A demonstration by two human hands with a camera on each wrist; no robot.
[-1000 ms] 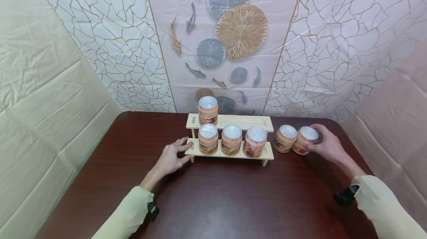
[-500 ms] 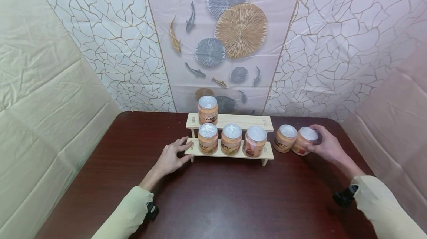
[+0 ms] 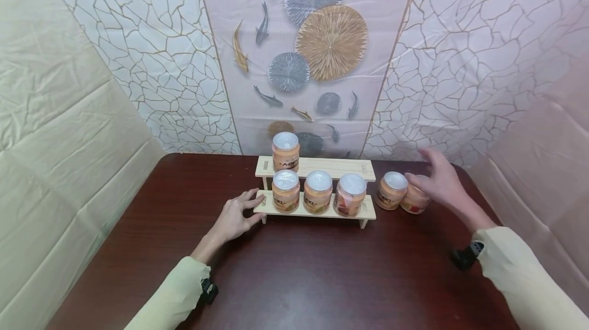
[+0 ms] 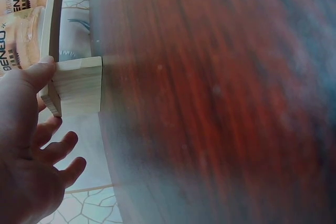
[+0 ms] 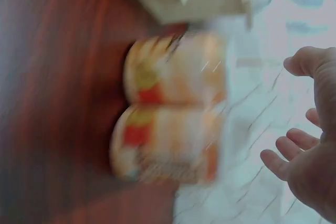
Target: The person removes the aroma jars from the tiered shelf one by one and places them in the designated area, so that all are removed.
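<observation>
A two-tier wooden rack (image 3: pixel 336 167) stands at the back of the table. My left hand (image 3: pixel 233 219) grips the left end of its lower board (image 3: pixel 265 202), thumb on the front edge; the other fingers spread loosely in the left wrist view. Three orange jars with silvery lids, including the right-hand jar (image 3: pixel 349 198), line the lower board. One more jar (image 3: pixel 286 155) sits on the upper board's left end. My right hand (image 3: pixel 443 179), fingers apart and holding nothing, is raised over the outer jar (image 3: pixel 415 201) on the table, overlapping its lid. Beside that stands another jar (image 3: pixel 391 194).
The dark red-brown table (image 3: pixel 294 279) extends in front of the rack. A patterned cloth (image 3: pixel 331 43) hangs behind it, and pale cloth walls (image 3: pixel 543 176) close off both sides.
My right hand has let go of the outer jar and moved up and slightly left above it. My left hand stays on the rack, and the jars stand where they were.
</observation>
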